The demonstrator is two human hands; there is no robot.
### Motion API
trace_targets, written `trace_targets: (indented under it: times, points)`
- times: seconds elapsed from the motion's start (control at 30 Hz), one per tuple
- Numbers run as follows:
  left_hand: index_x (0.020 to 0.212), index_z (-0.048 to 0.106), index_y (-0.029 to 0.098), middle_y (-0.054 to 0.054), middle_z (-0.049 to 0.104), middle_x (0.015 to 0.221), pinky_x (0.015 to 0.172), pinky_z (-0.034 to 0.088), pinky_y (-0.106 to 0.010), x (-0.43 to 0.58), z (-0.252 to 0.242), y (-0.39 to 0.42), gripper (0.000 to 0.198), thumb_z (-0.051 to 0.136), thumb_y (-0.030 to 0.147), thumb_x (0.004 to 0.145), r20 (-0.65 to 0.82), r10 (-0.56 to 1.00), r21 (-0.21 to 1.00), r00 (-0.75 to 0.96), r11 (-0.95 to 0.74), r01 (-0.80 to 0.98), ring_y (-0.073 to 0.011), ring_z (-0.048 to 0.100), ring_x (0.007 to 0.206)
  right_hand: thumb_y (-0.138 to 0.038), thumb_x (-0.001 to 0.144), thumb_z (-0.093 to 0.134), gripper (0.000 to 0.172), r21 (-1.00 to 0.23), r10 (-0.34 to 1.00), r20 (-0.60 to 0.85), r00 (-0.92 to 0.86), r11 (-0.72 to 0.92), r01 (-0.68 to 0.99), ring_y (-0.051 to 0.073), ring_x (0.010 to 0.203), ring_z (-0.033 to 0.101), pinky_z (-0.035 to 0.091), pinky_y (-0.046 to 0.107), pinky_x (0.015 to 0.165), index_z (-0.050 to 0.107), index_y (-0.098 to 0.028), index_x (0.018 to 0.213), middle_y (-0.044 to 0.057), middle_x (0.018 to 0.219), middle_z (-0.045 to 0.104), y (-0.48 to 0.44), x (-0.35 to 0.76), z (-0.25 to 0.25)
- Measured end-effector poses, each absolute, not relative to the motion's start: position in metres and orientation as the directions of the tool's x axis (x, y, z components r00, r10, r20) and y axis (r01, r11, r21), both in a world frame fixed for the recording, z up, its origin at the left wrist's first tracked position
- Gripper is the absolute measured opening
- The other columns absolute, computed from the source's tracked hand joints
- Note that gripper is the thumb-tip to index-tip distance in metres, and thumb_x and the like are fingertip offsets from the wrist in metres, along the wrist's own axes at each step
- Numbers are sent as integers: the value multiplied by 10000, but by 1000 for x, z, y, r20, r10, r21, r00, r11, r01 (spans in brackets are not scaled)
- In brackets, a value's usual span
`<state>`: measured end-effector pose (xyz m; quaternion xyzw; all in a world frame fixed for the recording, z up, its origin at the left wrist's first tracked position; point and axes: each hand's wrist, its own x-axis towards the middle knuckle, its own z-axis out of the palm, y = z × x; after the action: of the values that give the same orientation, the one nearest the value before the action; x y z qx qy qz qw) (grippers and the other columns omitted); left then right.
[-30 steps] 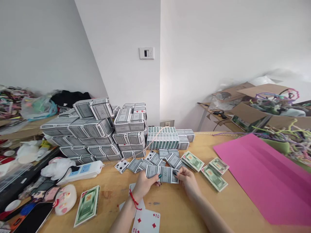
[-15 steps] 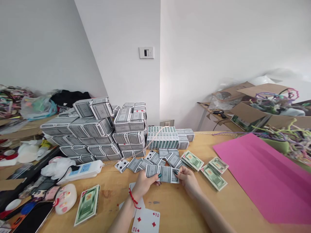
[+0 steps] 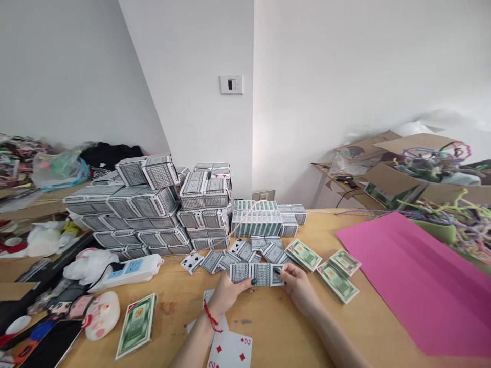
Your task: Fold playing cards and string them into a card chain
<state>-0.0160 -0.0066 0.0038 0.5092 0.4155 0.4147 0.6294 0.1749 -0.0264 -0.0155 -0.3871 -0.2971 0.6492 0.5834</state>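
Observation:
A folded strip of patterned playing cards point(image 3: 258, 273) is held flat just above the wooden table point(image 3: 276, 332). My left hand point(image 3: 228, 294) pinches its left end and my right hand point(image 3: 295, 286) pinches its right end; both are closed on it. Loose face-down cards point(image 3: 245, 253) lie scattered right behind the strip. Near my left forearm a two of diamonds point(image 3: 232, 352) lies face up. Green card decks point(image 3: 337, 278) sit to the right of my right hand.
A tall heap of patterned card cubes point(image 3: 153, 209) fills the back left. A row of green decks point(image 3: 257, 222) stands at the back. A pink paper sheet point(image 3: 414, 281) covers the right. A white power strip point(image 3: 132, 270), a green deck point(image 3: 137, 324) and small toys lie left.
The card strip and both hands have shifted slightly upward and away; otherwise nothing has visibly changed.

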Motion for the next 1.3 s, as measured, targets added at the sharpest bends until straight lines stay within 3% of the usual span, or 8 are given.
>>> trace_targets:
  times: [0.23,0.67,0.8,0.87,1.0,1.07,1.2,1.3]
  points:
    - [714,614,143,-37,662,693,629,497,-282,-12,-2,-9,116,617,257,690,-13,972,999,233,23,-41,-175,618,640,-390,675,655,204,-800,995,-93,-33,-95,-592,196,687,543,398,289,595,607,-194,646,25,658,607,-26,168,-10]
    - [686,635,152,-40,681,737,722,469,-285,-12,17,-15,145,633,295,660,-16,963,999,269,3,48,-192,607,731,-446,660,643,263,-821,984,-116,-134,-171,-544,217,721,590,444,306,600,598,-187,657,57,725,651,-28,170,-4]
    - [670,629,150,-35,670,674,675,481,-290,-11,13,-14,152,626,302,666,-13,963,999,269,5,31,-187,608,666,-483,678,609,300,-864,993,-103,-58,-118,-489,236,766,597,465,329,624,621,-183,686,71,758,661,-25,166,-7]
    - [669,630,155,-32,667,663,667,479,-291,-11,9,-13,142,611,295,681,26,980,998,197,-38,57,-186,607,650,-472,681,608,301,-903,993,-88,73,-49,-427,242,813,593,474,346,661,642,-191,785,74,856,662,-26,163,-11]
    - [674,653,172,-43,671,668,662,469,-298,-9,5,-16,141,591,296,698,160,987,957,-20,-150,249,-206,606,662,-417,672,631,345,-989,893,62,445,115,-95,251,917,571,459,380,793,635,-220,956,74,1022,633,-33,157,-19]
    - [673,666,185,-52,668,660,661,466,-300,-7,5,-20,152,571,294,721,251,968,913,-11,-233,335,-210,604,659,-389,692,620,340,-986,884,164,439,160,46,256,977,555,418,394,883,640,-216,983,84,1063,622,-39,151,-23]
    - [795,687,236,-62,684,790,751,456,-302,-2,9,-28,150,545,253,751,383,917,855,115,-399,331,-214,608,776,-356,692,635,517,-991,936,111,333,130,-35,275,1030,544,407,433,915,522,-218,1178,85,1205,539,-44,142,-32]
    - [831,689,263,-61,688,811,776,453,-319,0,11,-32,163,555,233,743,397,905,853,151,-425,303,-221,608,798,-345,681,652,597,-983,940,85,329,132,-125,280,1142,453,352,446,969,459,-222,1232,73,1289,456,-41,142,-37]
